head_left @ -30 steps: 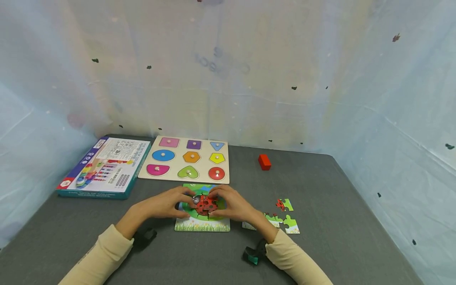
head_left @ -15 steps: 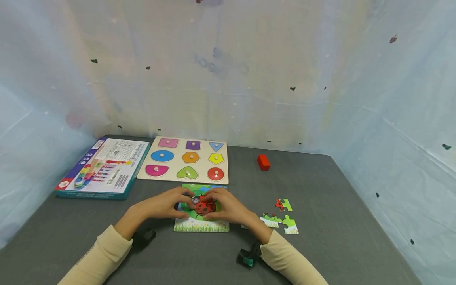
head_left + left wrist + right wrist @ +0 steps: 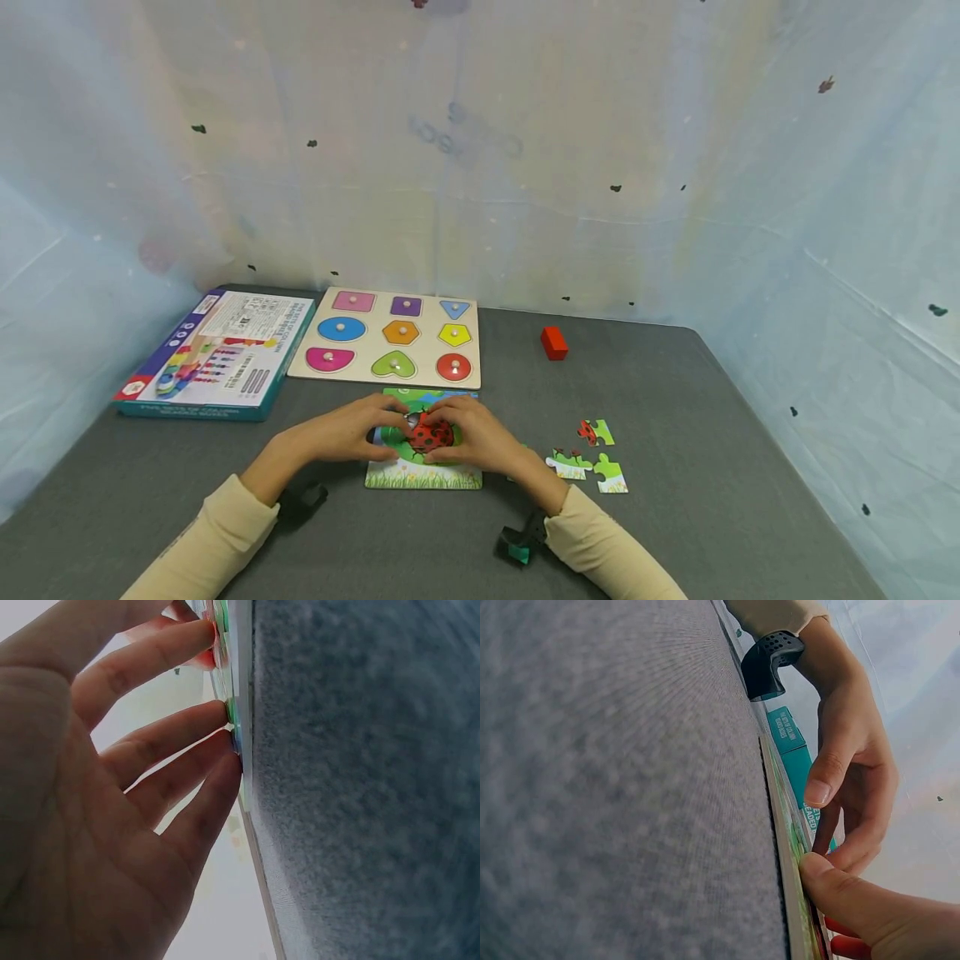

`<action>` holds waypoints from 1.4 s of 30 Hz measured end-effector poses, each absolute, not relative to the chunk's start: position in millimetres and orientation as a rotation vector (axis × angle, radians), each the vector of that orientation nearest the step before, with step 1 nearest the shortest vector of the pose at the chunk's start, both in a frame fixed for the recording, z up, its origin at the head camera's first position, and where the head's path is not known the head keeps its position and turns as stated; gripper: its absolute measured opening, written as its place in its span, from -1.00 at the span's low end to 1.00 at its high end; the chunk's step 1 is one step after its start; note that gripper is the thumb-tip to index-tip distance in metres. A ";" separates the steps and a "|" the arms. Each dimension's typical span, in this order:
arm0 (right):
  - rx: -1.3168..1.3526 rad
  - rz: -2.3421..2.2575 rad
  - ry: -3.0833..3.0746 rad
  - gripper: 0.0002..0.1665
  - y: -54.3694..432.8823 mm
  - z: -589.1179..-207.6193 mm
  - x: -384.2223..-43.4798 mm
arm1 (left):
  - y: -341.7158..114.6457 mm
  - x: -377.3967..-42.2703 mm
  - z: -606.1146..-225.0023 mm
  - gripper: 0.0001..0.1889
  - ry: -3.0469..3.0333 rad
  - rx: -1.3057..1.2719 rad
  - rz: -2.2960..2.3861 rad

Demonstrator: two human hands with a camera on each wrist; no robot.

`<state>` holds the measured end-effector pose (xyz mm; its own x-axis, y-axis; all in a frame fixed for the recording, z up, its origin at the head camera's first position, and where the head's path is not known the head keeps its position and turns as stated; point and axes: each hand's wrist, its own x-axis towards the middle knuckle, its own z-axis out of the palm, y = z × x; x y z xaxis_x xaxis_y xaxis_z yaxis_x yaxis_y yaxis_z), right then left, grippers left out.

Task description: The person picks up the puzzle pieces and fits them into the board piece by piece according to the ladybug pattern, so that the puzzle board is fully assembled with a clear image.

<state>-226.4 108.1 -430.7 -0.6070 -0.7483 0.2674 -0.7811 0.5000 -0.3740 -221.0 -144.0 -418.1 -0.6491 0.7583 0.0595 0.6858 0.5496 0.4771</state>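
A ladybug jigsaw puzzle (image 3: 423,477) lies flat on the grey table, between both hands. My left hand (image 3: 348,429) rests its fairly straight fingers against the puzzle's left part, fingertips right at the ladybug's head. My right hand (image 3: 480,433) spans the ladybug's body, thumb below and fingers above, holding a red ladybug puzzle piece (image 3: 437,433) down in the picture. In the right wrist view the thumb (image 3: 817,868) presses at the puzzle's top surface, while the other fingertips are mostly hidden. The left wrist view shows the left fingertips touching the puzzle's edge.
Several loose puzzle pieces (image 3: 611,473) lie right of the right forearm. Behind the puzzle is a wooden shape board (image 3: 360,337) with knobbed pieces. A flat toy box (image 3: 225,354) lies at the left, and a red block (image 3: 554,342) sits at the back right.
My right hand has slid slightly left over the ladybug, bringing the piece closer to the left part, and the forearm has shifted left too. The left hand has stayed nearly in place.
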 end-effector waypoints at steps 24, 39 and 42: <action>1.371 0.716 -2.653 -0.45 107.8 -432.2 -229.3 | -134.5 -215.0 -415.3 -0.62 2.623 1.292 0.620; 1.419 0.693 -2.616 -0.57 109.6 -433.5 -232.3 | -128.4 -211.9 -415.2 -0.54 2.654 1.412 0.548; 1.424 0.713 -2.602 -0.58 109.6 -433.1 -232.6 | -127.9 -211.2 -413.9 -0.54 2.638 1.402 0.555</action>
